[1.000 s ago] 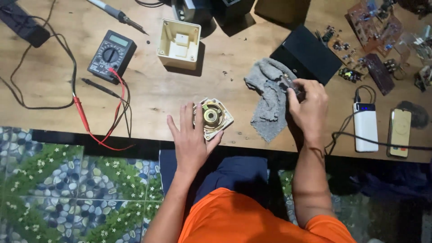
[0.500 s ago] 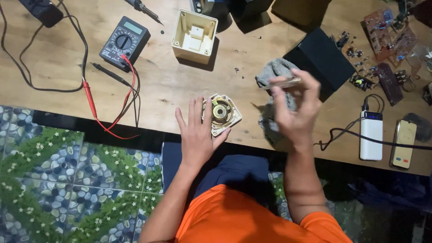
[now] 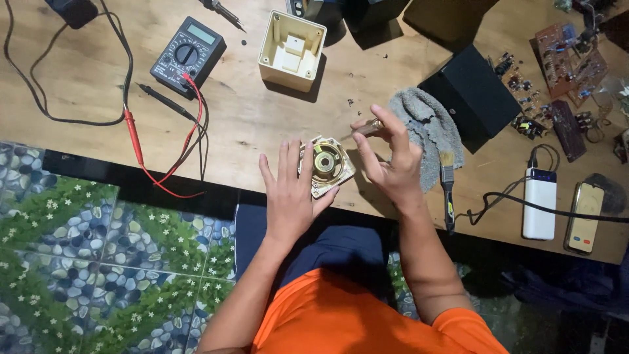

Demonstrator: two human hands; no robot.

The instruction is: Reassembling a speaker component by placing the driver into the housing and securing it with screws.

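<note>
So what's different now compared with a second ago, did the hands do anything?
The right hand lifted off the grey cloth and came across toward the round motor part, holding a small tool in its fingers; the cloth was let go and lies on the table. A paintbrush now shows beside it. The left hand stayed flat against the part, and the multimeter and cream box did not move.
</note>
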